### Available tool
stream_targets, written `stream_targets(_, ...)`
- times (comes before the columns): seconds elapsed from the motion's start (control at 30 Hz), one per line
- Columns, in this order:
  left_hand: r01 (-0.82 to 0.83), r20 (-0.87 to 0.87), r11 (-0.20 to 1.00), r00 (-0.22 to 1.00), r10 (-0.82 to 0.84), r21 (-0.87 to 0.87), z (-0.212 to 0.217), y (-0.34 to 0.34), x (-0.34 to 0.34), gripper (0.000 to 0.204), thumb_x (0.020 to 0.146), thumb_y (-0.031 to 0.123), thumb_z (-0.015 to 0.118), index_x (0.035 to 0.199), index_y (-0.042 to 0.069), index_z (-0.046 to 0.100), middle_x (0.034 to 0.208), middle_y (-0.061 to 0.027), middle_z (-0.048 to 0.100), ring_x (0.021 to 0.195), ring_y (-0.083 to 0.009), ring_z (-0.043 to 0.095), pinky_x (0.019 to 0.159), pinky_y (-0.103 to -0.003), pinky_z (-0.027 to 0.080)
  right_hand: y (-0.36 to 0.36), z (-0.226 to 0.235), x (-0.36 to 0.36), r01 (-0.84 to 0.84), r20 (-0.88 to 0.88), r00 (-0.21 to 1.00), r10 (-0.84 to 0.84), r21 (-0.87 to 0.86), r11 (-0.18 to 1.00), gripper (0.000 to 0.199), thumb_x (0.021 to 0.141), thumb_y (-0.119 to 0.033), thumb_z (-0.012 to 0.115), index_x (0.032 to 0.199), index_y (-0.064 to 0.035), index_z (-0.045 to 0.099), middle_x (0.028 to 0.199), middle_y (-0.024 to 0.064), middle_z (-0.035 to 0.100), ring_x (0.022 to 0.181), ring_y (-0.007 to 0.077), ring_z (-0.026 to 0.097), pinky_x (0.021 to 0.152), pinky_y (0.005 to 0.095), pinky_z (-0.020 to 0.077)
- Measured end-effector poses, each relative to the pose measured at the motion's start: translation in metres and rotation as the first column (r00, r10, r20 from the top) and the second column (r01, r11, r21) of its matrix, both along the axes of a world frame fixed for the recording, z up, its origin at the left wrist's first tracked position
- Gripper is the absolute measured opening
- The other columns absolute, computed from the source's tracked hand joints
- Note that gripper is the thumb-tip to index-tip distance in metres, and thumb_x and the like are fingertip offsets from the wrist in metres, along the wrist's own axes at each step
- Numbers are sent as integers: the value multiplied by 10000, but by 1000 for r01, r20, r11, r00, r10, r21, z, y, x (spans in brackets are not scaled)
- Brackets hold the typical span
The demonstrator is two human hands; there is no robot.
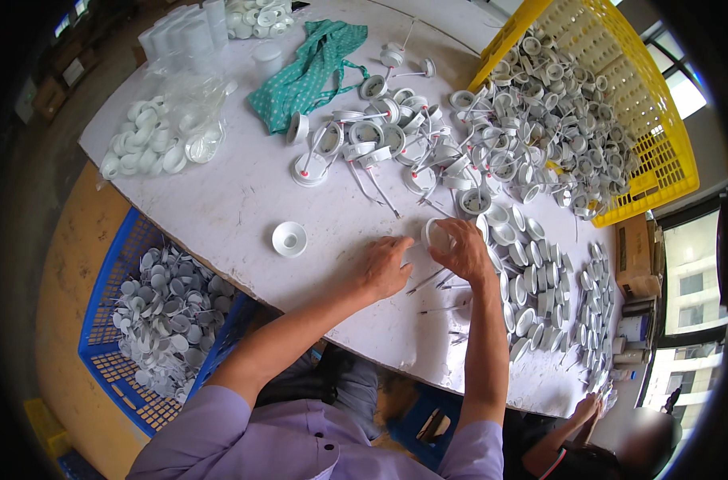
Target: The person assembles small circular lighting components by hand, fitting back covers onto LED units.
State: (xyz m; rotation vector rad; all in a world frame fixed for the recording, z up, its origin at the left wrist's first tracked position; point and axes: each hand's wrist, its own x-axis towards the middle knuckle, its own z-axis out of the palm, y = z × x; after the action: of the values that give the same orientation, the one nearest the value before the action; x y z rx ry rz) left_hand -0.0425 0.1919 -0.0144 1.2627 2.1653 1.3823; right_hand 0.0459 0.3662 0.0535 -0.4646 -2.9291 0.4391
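Note:
My right hand (pixel 463 250) grips a small round white plastic cap (pixel 434 234) just above the white table (pixel 244 192). My left hand (pixel 386 266) rests on the table right beside it, fingers curled near the cap; whether it pinches anything is hidden. Thin metal pins (pixel 436 282) lie scattered under and in front of both hands. A single white cap (pixel 289 238) sits alone to the left of my left hand. Rows of finished-looking white caps (pixel 532 288) lie lined up to the right of my right hand.
A pile of white caps with stems (pixel 412 144) spills from a tipped yellow crate (pixel 636 104). A green dotted cloth (pixel 312 68) and bags of white discs (pixel 152 140) lie far left. A blue crate (pixel 140 336) of caps stands below the table. Another person's hands (pixel 586 412) are at lower right.

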Motion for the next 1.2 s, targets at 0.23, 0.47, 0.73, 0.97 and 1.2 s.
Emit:
stream_targets(0.23,55,-14,998,998,-55,-35,-5,13,14,435,740,105,661,1150,0,558,1127,-189,607,1095,-347,544,951,-438,409,-6,22,1,-44,117,992,47,-28,999,504,671,-254,738,1103,-17,630,1117,184,624,1019,332,596,917,389,457)
stream_targets(0.47,75,89,996,993,-78,39,6,-1,11,391,765,102,666,1126,0,555,1179,-180,592,1199,-335,488,1011,-419,382,46,14,-41,284,-236,941,-242,161,945,437,752,-162,684,1176,-100,599,1128,92,611,1011,296,609,851,392,492)
stream_targets(0.73,9,153,984,988,-37,179,6,-46,-5,301,790,103,686,1068,24,600,1172,-177,613,1016,-325,618,838,-360,508,72,-2,-44,227,-241,953,-183,174,958,277,788,-101,644,1059,-83,588,1114,82,593,906,286,637,767,395,518)
stream_targets(0.97,-23,261,912,961,-93,410,61,-54,-25,459,888,309,636,1237,30,530,1344,-168,512,1187,-275,535,952,-353,437,8,49,-17,149,-611,782,124,376,915,344,738,15,705,1048,-78,589,1116,100,603,854,258,653,716,336,555)
stream_targets(1.2,314,298,808,813,-500,499,114,-84,-47,697,927,516,492,1379,-6,394,1398,-170,447,1309,-223,392,1083,-345,285,-88,66,22,-303,-543,634,551,481,822,430,673,26,750,1049,-53,557,1086,180,629,955,322,657,801,379,567)
